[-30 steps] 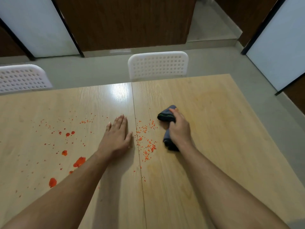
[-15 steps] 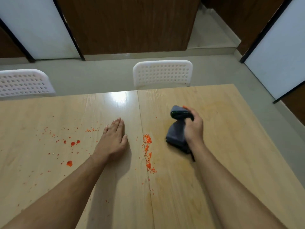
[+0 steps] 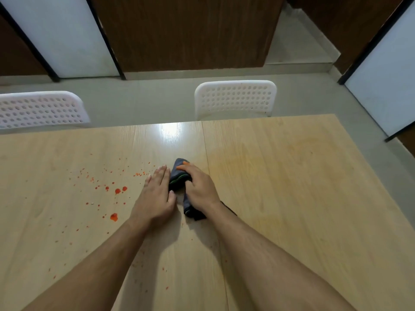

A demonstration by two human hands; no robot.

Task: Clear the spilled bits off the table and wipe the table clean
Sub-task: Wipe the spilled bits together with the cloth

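A light wooden table (image 3: 292, 176) carries scattered orange-red bits (image 3: 114, 191), mostly on its left half, with a few larger blobs among fine specks. My right hand (image 3: 199, 187) presses a dark grey cloth (image 3: 178, 178) onto the table near the centre seam. My left hand (image 3: 157, 196) lies flat on the table, fingers together, its edge right against the cloth. Any bits between the hand and the cloth are hidden.
Two white perforated chairs stand at the far edge, one (image 3: 235, 98) behind the centre and one (image 3: 40, 108) at the left. A grey floor and dark wooden wall panels lie beyond. The table's right edge (image 3: 368, 182) runs diagonally.
My right hand has swept the cloth leftward across the seam until it meets my left hand. The line of orange bits that lay between them is no longer visible.
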